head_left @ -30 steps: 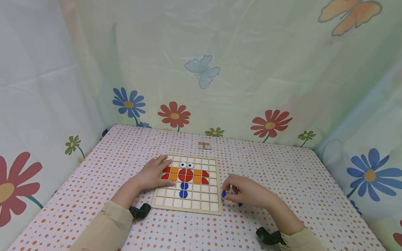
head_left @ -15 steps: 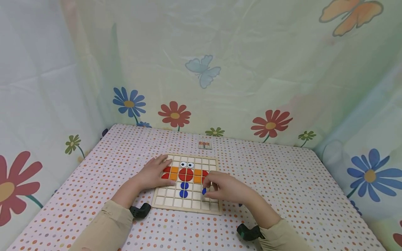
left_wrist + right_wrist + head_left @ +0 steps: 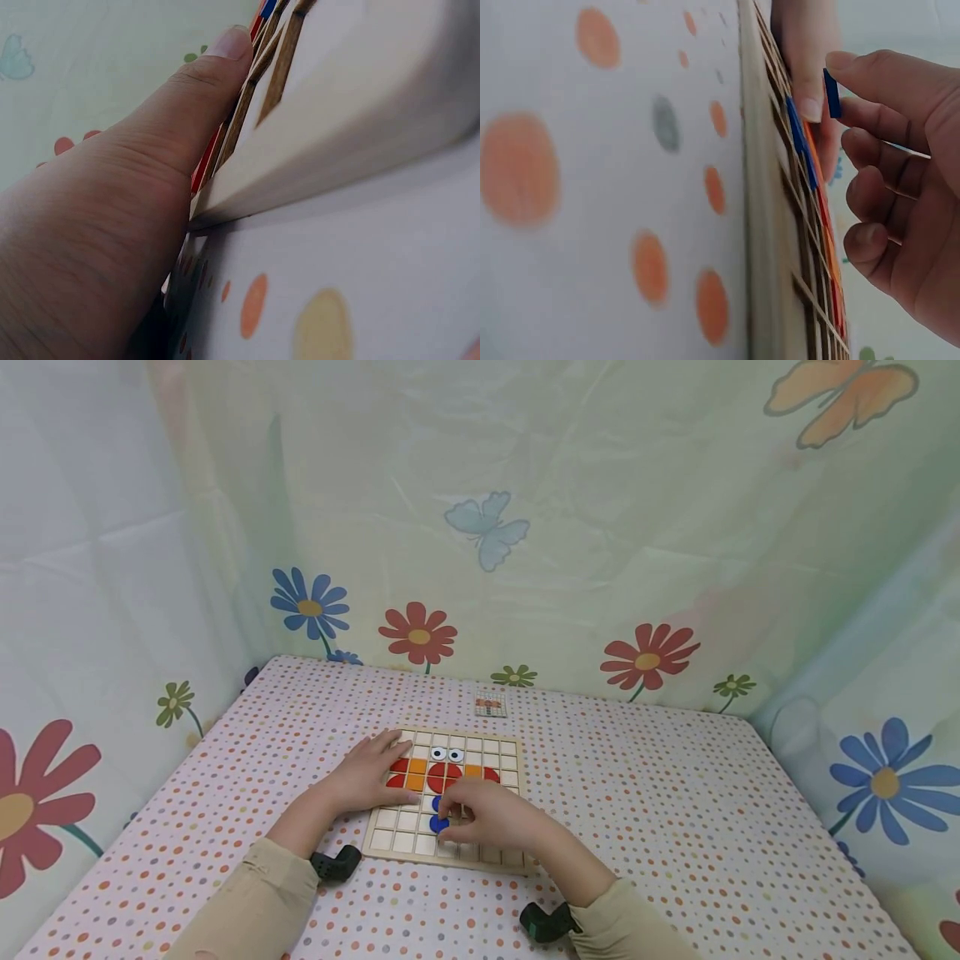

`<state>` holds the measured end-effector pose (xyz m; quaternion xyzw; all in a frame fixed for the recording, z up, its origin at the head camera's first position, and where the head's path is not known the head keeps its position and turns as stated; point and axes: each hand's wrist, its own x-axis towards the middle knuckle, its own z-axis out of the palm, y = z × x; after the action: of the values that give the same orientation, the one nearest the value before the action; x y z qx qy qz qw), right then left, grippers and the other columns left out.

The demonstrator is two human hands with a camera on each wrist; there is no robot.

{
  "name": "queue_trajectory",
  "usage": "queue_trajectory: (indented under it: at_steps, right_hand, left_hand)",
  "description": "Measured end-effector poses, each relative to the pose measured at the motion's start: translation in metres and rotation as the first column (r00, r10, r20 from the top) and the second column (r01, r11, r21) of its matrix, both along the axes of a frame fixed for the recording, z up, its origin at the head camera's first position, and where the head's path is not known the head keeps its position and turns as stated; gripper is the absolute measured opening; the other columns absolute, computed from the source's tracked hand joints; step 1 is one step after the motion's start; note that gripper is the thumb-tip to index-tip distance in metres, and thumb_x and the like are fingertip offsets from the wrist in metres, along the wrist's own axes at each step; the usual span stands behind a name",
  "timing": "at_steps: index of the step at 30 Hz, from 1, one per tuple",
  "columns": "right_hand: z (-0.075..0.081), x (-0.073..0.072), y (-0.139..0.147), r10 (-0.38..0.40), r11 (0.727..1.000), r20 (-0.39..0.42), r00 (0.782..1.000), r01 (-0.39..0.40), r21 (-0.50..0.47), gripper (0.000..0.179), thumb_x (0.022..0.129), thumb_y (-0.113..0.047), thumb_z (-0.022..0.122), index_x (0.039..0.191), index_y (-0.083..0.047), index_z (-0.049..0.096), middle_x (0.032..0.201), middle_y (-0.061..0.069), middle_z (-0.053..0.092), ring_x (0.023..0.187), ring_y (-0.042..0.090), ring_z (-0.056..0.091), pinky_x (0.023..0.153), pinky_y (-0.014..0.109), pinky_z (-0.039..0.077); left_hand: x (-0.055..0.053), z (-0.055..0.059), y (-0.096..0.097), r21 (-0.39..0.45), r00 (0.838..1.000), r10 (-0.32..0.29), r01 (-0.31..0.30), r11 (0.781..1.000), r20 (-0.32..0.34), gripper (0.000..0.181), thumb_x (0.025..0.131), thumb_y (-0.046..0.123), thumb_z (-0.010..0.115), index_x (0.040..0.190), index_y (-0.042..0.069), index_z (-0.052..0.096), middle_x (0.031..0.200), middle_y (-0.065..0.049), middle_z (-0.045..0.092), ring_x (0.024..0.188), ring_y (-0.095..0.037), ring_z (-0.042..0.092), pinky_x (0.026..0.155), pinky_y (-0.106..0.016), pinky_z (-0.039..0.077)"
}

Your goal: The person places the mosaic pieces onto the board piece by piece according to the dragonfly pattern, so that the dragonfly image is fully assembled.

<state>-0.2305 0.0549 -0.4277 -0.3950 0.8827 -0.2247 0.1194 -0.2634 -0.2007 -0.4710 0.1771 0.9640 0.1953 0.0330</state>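
Observation:
A wooden grid board (image 3: 381, 841) lies on the table with coloured tiles in its cells. Two googly-eye tiles (image 3: 447, 754) sit above red tiles (image 3: 444, 777), and orange squares (image 3: 415, 774) flank them. My left hand (image 3: 366, 775) rests on the board's left edge, fingers spread, thumb (image 3: 202, 71) over the rim. Over the board's lower middle, my right hand (image 3: 491, 814) pinches a blue tile (image 3: 832, 94) between thumb and forefinger, its other fingers curled. In the right wrist view this tile is held apart from the blue tiles (image 3: 801, 142) in the board. My right hand covers the lower right cells.
A small picture card (image 3: 491, 703) with a similar pattern lies behind the board. The table has a dotted cloth (image 3: 637, 777), with a flower-printed curtain (image 3: 562, 568) around its back and sides. Dark wrist devices (image 3: 337, 865) are strapped to both wrists.
My right hand has carried the blue tile leftward from the table beside the board, across the right cells, to the blue tiles near the middle. My left hand has stayed in place.

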Motion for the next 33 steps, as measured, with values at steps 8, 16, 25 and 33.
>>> queue_trajectory:
  at_steps: [8, 16, 25, 33]
  right_hand:
    - [-0.007, 0.01, -0.012, -0.016, 0.999, -0.008, 1.0, 0.016, 0.036, 0.014, 0.089, -0.037, 0.074, 0.094, -0.027, 0.065, 0.078, -0.014, 0.055, 0.07, 0.002, 0.048, 0.061, 0.018, 0.042]
    - [-0.011, 0.014, -0.015, 0.01, 0.998, -0.052, 0.999, -0.007, 0.061, 0.015, 0.09, -0.039, 0.072, 0.096, -0.028, 0.064, 0.077, -0.015, 0.053, 0.07, 0.001, 0.048, 0.062, 0.017, 0.042]
    - [-0.012, 0.014, -0.015, -0.007, 0.997, -0.061, 0.998, 0.012, 0.081, 0.018, 0.089, -0.041, 0.073, 0.098, -0.03, 0.063, 0.079, -0.015, 0.053, 0.072, 0.002, 0.048, 0.061, 0.018, 0.042]
    - [-0.011, 0.016, -0.015, -0.014, 0.995, -0.075, 0.997, 0.021, 0.096, 0.015, 0.089, -0.041, 0.072, 0.094, -0.03, 0.063, 0.082, -0.014, 0.053, 0.071, 0.002, 0.048, 0.06, 0.018, 0.042]
  left_hand:
    - [-0.001, -0.001, 0.0, -0.004, 1.0, -0.004, 0.004, 1.0, -0.015, 0.103, 0.075, 0.076, 0.065, 0.154, 0.017, 0.037, 0.164, -0.01, 0.023, 0.152, -0.034, 0.021, 0.125, -0.055, 0.015]
    - [-0.002, -0.002, 0.0, -0.011, 1.0, -0.003, 0.003, 1.0, -0.014, 0.102, 0.076, 0.076, 0.065, 0.154, 0.017, 0.036, 0.164, -0.009, 0.022, 0.152, -0.034, 0.019, 0.125, -0.055, 0.015]
    - [-0.002, -0.003, 0.0, -0.005, 1.0, 0.004, -0.004, 1.0, -0.013, 0.102, 0.075, 0.077, 0.064, 0.154, 0.017, 0.037, 0.164, -0.009, 0.023, 0.151, -0.035, 0.021, 0.124, -0.057, 0.016]
    - [0.0, 0.0, 0.0, -0.003, 1.0, 0.006, -0.006, 1.0, -0.003, 0.102, 0.076, 0.076, 0.065, 0.154, 0.017, 0.037, 0.164, -0.009, 0.022, 0.152, -0.035, 0.019, 0.124, -0.056, 0.015]
